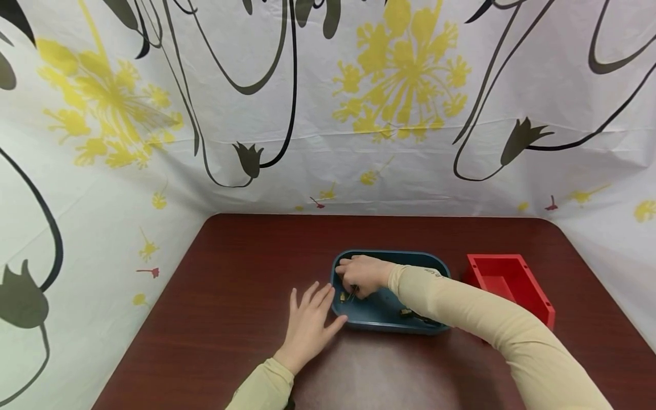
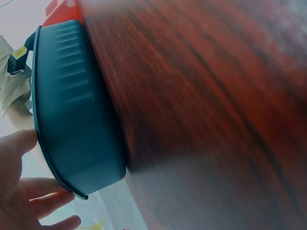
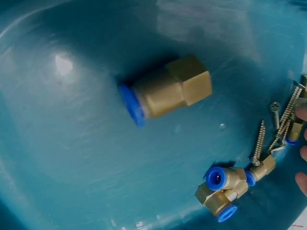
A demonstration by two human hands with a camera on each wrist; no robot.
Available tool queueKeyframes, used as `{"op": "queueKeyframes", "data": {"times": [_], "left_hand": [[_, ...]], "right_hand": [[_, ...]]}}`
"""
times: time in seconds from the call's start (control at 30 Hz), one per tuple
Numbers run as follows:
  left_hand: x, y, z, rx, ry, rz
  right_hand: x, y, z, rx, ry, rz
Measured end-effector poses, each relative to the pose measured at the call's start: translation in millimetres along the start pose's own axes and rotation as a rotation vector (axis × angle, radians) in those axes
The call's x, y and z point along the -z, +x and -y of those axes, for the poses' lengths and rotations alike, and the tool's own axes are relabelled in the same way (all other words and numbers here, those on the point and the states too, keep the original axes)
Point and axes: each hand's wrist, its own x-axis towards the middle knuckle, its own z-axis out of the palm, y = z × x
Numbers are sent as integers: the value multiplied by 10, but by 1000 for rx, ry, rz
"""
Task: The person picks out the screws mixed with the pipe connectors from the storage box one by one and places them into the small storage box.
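Note:
My right hand [image 1: 366, 272] reaches into the left end of a blue tray [image 1: 366, 320], its fingers bent down. In the right wrist view its fingertips [image 3: 301, 154] show at the right edge, beside several screws [image 3: 259, 141] and a small brass fitting with a blue ring [image 3: 294, 132]. Whether they pinch one is hidden. More brass push-in fittings [image 3: 229, 179] lie clustered nearby, and a single larger-looking fitting [image 3: 175, 86] lies apart. My left hand [image 1: 307, 324] has its fingers spread, touching the tray's near left corner; the left wrist view shows thumb and fingers at the rim.
A red open box [image 1: 537, 293] stands right of the tray, partly behind the right sleeve [image 1: 476, 310]. Small dark and brass pieces [image 1: 407, 312] lie in the tray's right part. The brown table [image 1: 246, 319] meets a patterned white cloth [image 1: 318, 159] at the back.

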Motion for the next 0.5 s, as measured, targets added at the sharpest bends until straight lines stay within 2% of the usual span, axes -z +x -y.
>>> {"op": "queueKeyframes", "data": {"times": [0.5], "left_hand": [[-7,1,5,0,-14,4]], "right_hand": [[-62,14,21,-13,-113,10]]}}
